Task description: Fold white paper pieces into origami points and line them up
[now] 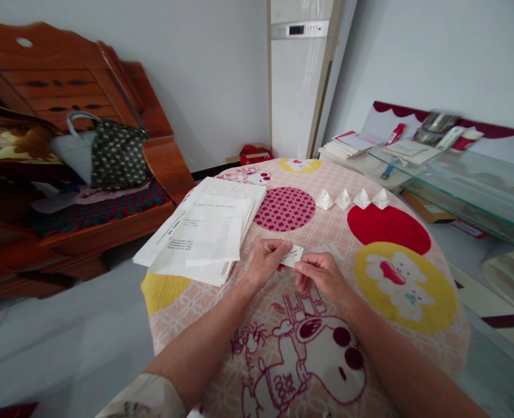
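Observation:
Both of my hands meet over the middle of a round table covered with a pink patterned cloth (222, 325). My left hand (265, 262) and my right hand (322, 276) pinch a small folded piece of white paper (292, 256) between their fingertips, just above the cloth. A stack of white printed sheets (204, 232) lies to the left of my left hand. Several small folded paper shapes (352, 199) stand in a row at the far side of the table.
A wooden bench (65, 174) with a dotted bag (117, 154) stands at the left. A tall white air conditioner (298, 81) is in the corner. A glass shelf (457, 174) with boxes and papers runs along the right.

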Demonstrator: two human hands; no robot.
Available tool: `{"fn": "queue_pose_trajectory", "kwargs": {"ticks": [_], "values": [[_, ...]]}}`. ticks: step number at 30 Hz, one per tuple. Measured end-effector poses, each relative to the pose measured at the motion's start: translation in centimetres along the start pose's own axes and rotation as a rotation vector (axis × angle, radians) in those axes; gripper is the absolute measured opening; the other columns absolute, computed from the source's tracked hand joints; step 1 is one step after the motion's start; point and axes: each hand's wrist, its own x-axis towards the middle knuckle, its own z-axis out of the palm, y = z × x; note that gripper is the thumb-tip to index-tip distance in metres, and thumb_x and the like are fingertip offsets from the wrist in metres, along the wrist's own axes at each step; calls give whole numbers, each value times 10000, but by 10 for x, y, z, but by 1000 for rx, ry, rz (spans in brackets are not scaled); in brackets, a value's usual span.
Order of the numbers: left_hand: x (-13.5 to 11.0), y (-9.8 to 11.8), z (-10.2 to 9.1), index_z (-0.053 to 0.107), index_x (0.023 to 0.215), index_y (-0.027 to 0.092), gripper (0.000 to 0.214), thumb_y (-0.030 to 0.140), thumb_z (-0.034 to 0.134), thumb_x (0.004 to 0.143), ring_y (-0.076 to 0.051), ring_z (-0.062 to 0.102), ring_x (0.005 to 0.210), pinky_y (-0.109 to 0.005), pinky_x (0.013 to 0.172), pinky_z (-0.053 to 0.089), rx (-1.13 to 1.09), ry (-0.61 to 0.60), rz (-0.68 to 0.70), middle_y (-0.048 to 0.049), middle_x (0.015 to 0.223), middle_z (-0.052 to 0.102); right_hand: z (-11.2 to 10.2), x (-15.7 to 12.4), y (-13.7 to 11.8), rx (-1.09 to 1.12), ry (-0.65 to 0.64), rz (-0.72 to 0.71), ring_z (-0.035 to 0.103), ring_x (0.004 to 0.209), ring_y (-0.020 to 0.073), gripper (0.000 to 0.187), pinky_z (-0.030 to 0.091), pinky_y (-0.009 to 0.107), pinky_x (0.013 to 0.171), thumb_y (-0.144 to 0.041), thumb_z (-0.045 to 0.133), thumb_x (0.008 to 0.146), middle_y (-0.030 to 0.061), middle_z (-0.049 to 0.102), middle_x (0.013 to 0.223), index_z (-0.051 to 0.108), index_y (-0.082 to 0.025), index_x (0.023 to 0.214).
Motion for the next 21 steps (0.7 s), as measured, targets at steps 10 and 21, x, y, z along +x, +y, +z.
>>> {"fn": "queue_pose_trajectory", "kwargs": {"ticks": [10, 21], "values": [[1, 5, 5, 600, 581, 142, 386, 463, 759, 728, -62, 388, 453, -217, 466, 267, -145, 1, -104, 34, 498, 519, 0, 2, 8, 25, -68, 46, 588, 426, 109, 311, 446, 210, 435, -405, 647, 836, 11, 659, 553, 661, -164, 640], [3, -5, 7, 701, 688, 133, 259, 377, 788, 700, -92, 513, 518, -230, 516, 367, -189, -46, -127, -4, 605, 639, 1, 3, 9, -8, -93, 83, 572, 403, 108, 274, 417, 203, 410, -378, 648, 815, -5, 634, 510, 651, -171, 636]]}}
